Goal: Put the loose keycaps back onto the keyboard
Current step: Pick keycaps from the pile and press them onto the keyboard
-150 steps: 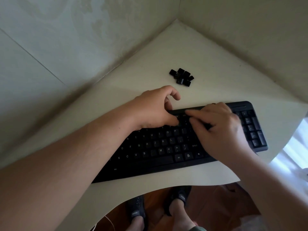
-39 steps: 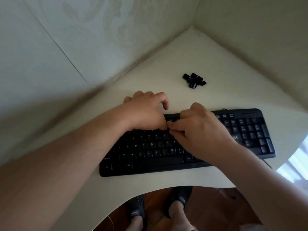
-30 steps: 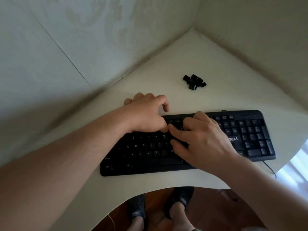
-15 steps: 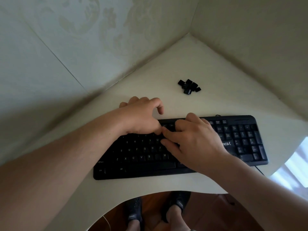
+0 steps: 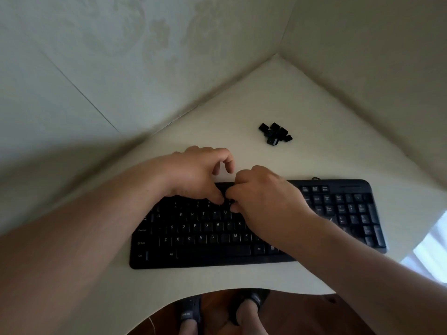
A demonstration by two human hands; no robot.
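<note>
A black keyboard [image 5: 193, 240] lies across the white desk. Behind it, a small pile of loose black keycaps [image 5: 274, 133] rests on the desk, apart from both hands. My left hand [image 5: 198, 175] hovers over the keyboard's upper left, with its thumb down on the number row and its fingers loosely curled in the air. My right hand [image 5: 264, 197] sits beside it, its fingers curled so the tips meet the left thumb at the upper key rows. Whatever lies under those fingertips is hidden. Spots beside Q, S and M look blank.
The desk [image 5: 302, 97] fits into a corner between two pale walls. Its curved front edge [image 5: 217, 290] runs just below the keyboard, with my feet in sandals [image 5: 191, 315] on the wooden floor underneath. A bright window area shows at the right edge.
My right hand's fingers have curled in from lying flat on the keys, and its tips now meet the left thumb. The keycap pile and keyboard have stayed put.
</note>
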